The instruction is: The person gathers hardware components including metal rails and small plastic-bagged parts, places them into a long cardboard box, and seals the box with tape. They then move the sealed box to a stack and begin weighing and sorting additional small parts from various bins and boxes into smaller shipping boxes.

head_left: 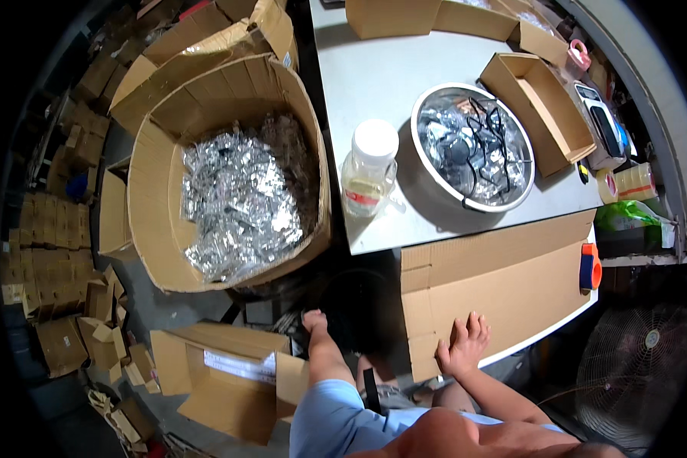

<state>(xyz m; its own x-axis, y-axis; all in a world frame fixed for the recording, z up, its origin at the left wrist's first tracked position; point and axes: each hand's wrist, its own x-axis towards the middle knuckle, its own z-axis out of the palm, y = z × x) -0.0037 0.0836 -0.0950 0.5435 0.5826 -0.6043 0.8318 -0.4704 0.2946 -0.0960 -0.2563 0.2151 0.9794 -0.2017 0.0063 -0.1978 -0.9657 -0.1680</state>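
Note:
My right hand lies on a flat piece of cardboard, near its front edge, with the fingers spread. My left hand is stretched down and forward, left of the cardboard and below table height. Its fingers look curled; what they hold, if anything, is lost in the dark. At the cardboard's right end sits an orange and dark blue tape dispenser. An open cardboard box with a white strip inside stands low to the left of my left arm.
A large carton of shiny clear-wrapped items stands left of the white table. The table bears a white-capped jar, a metal bowl of packets and black cords, and an open tray-like box. A fan stands at right.

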